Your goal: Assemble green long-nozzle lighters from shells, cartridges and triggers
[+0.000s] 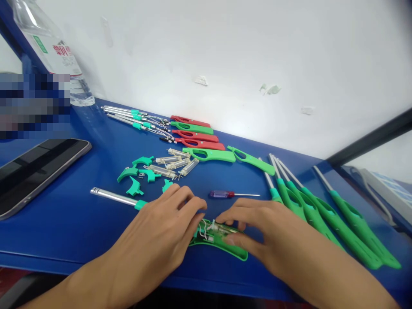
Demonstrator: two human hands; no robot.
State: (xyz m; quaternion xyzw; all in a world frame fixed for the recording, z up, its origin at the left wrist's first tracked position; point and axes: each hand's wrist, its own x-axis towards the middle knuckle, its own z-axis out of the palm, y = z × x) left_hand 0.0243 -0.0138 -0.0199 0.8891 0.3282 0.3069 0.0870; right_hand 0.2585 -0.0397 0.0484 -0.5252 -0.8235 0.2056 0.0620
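An opened long-nosed lighter lies before me in its green half shell (238,254), with white wires and a black part inside. Its silver tube (116,198) sticks out to the left. My left hand (164,227) is closed over the shell's front end, the fingers curled and partly hiding it. At the other end, my right hand (257,223) has thumb and fingers closed on a clear fuel tank (227,229) seated in the shell. Just beyond both hands lies a screwdriver (222,194) with a purple handle.
Loose fuel tanks (177,163) and teal triggers (128,172) lie behind my left hand. Red and green shell halves (201,145) and tubes with wires (128,122) line the wall. Several assembled lighters (354,227) rest at right. A phone (41,171) and a bottle (54,56) are at left.
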